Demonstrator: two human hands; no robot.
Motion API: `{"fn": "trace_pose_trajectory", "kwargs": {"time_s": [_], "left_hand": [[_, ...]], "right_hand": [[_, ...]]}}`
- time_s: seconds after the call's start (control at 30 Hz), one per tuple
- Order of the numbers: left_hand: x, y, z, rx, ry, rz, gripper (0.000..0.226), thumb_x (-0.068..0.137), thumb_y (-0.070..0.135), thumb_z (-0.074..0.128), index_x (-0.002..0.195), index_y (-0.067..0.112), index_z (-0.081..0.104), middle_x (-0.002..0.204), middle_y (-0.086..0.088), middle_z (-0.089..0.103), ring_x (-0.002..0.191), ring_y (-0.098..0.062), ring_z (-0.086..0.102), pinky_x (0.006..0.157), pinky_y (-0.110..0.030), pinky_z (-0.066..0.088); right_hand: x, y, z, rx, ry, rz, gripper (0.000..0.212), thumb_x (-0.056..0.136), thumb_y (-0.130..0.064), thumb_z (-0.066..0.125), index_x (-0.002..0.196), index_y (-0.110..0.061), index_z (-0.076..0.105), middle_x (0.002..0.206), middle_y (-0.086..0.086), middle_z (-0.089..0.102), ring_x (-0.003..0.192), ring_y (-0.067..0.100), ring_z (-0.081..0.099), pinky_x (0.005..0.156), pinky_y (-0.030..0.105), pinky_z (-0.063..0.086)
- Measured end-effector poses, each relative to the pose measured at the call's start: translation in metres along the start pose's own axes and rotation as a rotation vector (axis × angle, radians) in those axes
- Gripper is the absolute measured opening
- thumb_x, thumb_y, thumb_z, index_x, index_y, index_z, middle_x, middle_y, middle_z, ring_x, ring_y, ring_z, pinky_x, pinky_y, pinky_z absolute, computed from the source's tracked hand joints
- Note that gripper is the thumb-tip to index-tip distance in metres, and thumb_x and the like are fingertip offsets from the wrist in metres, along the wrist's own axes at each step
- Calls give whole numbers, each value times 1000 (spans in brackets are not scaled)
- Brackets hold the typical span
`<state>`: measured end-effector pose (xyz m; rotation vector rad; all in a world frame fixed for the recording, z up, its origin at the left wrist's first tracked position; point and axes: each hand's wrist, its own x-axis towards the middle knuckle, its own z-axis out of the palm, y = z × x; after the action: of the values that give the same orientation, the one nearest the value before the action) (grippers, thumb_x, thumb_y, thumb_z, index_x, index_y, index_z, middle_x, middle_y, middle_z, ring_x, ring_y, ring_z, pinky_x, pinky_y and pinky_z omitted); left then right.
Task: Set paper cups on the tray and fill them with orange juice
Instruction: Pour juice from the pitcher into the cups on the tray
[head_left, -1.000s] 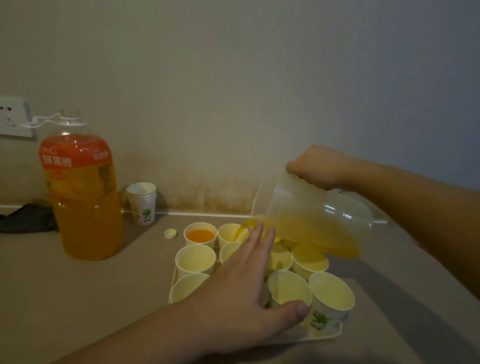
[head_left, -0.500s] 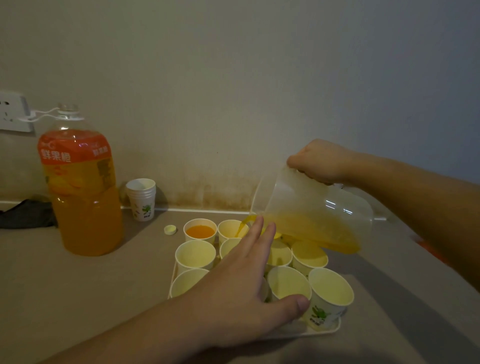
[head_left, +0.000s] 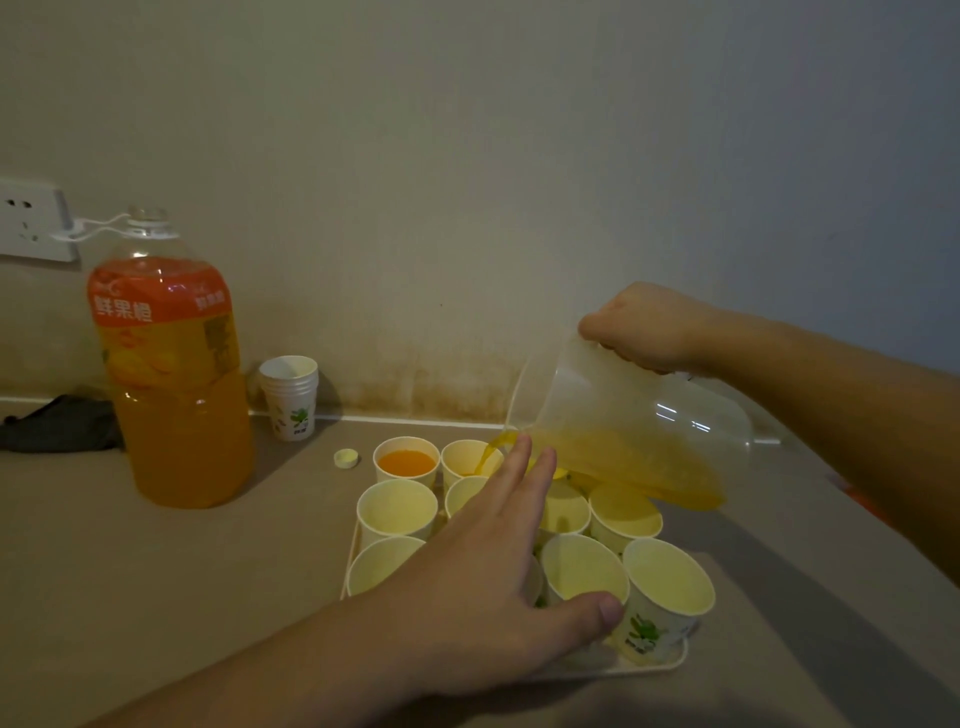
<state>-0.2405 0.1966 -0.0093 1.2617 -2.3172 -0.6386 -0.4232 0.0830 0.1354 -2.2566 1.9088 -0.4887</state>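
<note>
Several white paper cups stand on a white tray (head_left: 655, 667). The back-left cup (head_left: 406, 462) holds orange juice. My right hand (head_left: 647, 327) grips a clear plastic jug (head_left: 628, 426), tilted left, and a thin stream of juice runs from its spout into the neighbouring back cup (head_left: 467, 460). My left hand (head_left: 483, 587) lies flat over the middle cups, fingers spread, thumb against a front cup (head_left: 582, 571). The front-right cup (head_left: 667, 587) is empty, as are the left-hand cups (head_left: 397, 509).
A large uncapped orange juice bottle (head_left: 174, 374) stands at the left by the wall. A stack of spare cups (head_left: 290, 395) and a yellow bottle cap (head_left: 346, 458) lie behind the tray. A dark cloth (head_left: 57, 423) is at far left, below a wall socket (head_left: 31, 218).
The jug stays tilted and keeps pouring into the second back cup. My left hand has slid slightly forward over the cups. The view has shifted a little.
</note>
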Motion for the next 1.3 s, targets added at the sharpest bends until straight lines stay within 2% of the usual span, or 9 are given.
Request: {"fn": "trace_pose_trajectory", "kwargs": {"time_s": [0.13, 0.27, 0.47, 0.7, 1.0, 1.13, 1.3], "left_hand": [[-1, -1, 0, 2, -6, -1, 113, 82, 78, 59, 154, 49, -23, 150, 37, -41, 146, 10, -24, 127, -32, 5], [0, -2, 1, -4, -5, -1, 114, 81, 78, 59, 154, 48, -23, 151, 35, -40, 146, 9, -24, 127, -32, 5], [-1, -3, 1, -8, -20, -12, 114, 79, 81, 57, 153, 49, -24, 151, 36, -40, 147, 7, -23, 127, -35, 6], [-1, -5, 2, -22, -21, -15, 114, 79, 81, 58, 153, 49, -24, 150, 37, -40, 147, 8, -22, 127, -32, 5], [-1, -5, 2, -18, -26, -9, 115, 80, 81, 56, 154, 47, -24, 151, 35, -41, 147, 8, -23, 127, -32, 5], [-1, -5, 2, -27, -29, -15, 115, 79, 82, 57, 153, 49, -24, 150, 36, -41, 148, 7, -22, 127, -35, 7], [-1, -4, 0, -18, -37, -24, 115, 79, 82, 57, 153, 49, -25, 150, 35, -41, 149, 5, -21, 128, -37, 8]], "right_hand": [[4, 1, 1, -20, -6, -11, 32, 97, -26, 49, 72, -6, 54, 68, 13, 48, 56, 26, 43, 51, 27, 34], [8, 5, 3, -22, 13, -7, 26, 97, -30, 49, 80, -12, 57, 74, 3, 52, 60, 13, 47, 55, 23, 40], [11, 6, 4, -30, 12, -25, 27, 97, -30, 49, 76, -15, 56, 73, 2, 52, 60, 12, 47, 55, 23, 40], [12, 5, 5, -63, 13, -39, 25, 97, -30, 48, 89, -10, 61, 80, 4, 54, 63, 13, 47, 59, 22, 40], [12, 3, 5, -56, 6, -33, 25, 97, -30, 49, 90, -10, 61, 81, 5, 55, 69, 21, 48, 59, 22, 41], [13, 2, 4, -72, 5, -34, 25, 97, -30, 48, 87, -11, 61, 79, 4, 54, 63, 14, 47, 59, 22, 40], [13, 2, 4, -78, -1, -31, 26, 97, -32, 48, 78, -16, 57, 76, 2, 54, 64, 16, 48, 59, 21, 40]]}}
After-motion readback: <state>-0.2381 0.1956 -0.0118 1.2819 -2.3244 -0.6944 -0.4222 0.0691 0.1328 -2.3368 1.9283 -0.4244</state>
